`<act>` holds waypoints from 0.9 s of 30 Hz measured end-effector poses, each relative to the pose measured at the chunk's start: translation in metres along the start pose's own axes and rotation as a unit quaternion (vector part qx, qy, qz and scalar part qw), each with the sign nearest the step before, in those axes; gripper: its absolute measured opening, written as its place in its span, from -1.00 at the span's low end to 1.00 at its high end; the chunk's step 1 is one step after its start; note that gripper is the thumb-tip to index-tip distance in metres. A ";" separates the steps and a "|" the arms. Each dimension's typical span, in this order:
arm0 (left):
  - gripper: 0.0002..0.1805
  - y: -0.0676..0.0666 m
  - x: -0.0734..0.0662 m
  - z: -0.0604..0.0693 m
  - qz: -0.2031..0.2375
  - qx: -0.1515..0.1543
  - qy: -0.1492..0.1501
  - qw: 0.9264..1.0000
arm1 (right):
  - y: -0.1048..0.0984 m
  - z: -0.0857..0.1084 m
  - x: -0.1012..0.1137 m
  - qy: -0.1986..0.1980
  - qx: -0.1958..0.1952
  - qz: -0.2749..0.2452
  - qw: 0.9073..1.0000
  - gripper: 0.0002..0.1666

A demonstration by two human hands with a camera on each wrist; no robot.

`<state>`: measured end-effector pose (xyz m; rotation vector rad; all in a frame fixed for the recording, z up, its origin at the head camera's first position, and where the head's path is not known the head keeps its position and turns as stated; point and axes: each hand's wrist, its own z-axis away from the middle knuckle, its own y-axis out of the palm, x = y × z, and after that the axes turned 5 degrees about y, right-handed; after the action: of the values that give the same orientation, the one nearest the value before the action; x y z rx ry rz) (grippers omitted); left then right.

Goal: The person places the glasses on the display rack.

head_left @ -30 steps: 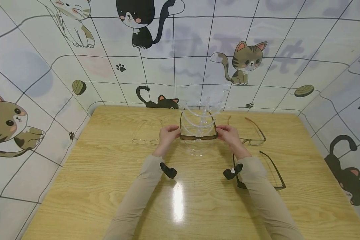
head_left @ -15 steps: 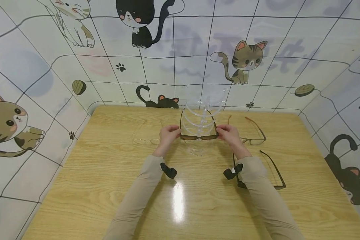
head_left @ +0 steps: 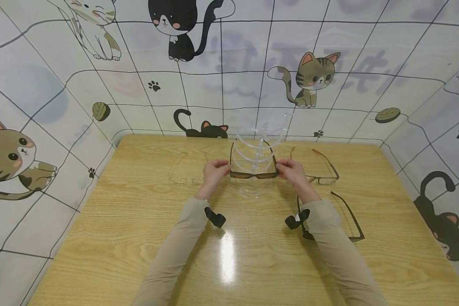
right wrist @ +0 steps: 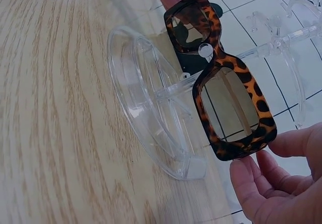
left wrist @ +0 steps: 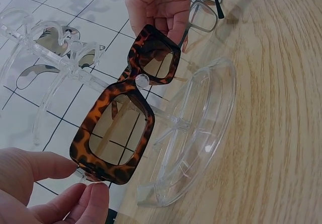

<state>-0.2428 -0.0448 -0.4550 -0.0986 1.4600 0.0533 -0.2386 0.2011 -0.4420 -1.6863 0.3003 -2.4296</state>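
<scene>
Tortoiseshell sunglasses [head_left: 242, 175] with tinted lenses are at a clear plastic glasses stand [head_left: 261, 148], their temples reaching back past its curved arms. At the left end of the frame my left hand [head_left: 215, 172] pinches the corner by the hinge. My right hand [head_left: 292, 173] grips the opposite corner between thumb and fingers. In the left wrist view a round clear peg [left wrist: 142, 80] shows in front of the bridge of the sunglasses [left wrist: 113, 89]. The right wrist view shows the stand's curved base [right wrist: 123, 78] on the table below the sunglasses [right wrist: 229, 60].
Thin wire-framed glasses [head_left: 178, 180] lie left of the stand. On the right are glasses with brown temple tips [head_left: 330, 165] and, nearer, black-framed glasses [head_left: 353, 216], partly behind the right sleeve. A cat-patterned backdrop [head_left: 245, 89] rises behind the wooden table [head_left: 137, 238].
</scene>
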 end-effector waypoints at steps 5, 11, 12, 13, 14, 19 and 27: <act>-0.73 -0.002 -0.001 0.002 -0.009 -0.001 0.005 1.000 | -0.001 0.003 -0.001 -0.011 -0.001 -0.002 1.000 -0.58; -0.69 -0.007 -0.004 0.006 0.001 0.005 0.010 1.000 | -0.004 0.013 -0.002 -0.025 -0.010 -0.015 1.000 -0.56; -0.68 -0.009 -0.004 0.006 0.000 0.007 0.012 1.000 | -0.004 0.015 -0.001 -0.026 -0.010 -0.017 0.999 -0.55; -0.67 -0.011 -0.005 0.006 0.000 0.008 0.014 1.000 | -0.005 0.017 -0.001 -0.027 -0.009 -0.018 0.999 -0.54; -0.67 -0.013 -0.005 0.007 -0.002 0.009 0.016 1.000 | -0.005 0.019 0.000 -0.027 -0.007 -0.021 0.999 -0.53; -0.66 -0.022 -0.010 0.010 -0.020 0.009 0.027 0.999 | -0.007 0.026 0.003 -0.041 0.003 -0.021 0.999 -0.53; -0.71 -0.037 -0.017 0.022 -0.027 0.005 0.048 0.998 | -0.006 0.049 0.008 -0.075 0.015 0.000 0.997 -0.56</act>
<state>-0.2192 -0.0788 -0.4347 -0.1338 1.5517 -0.0028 -0.1958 0.2012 -0.4167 -1.8419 0.2427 -2.2803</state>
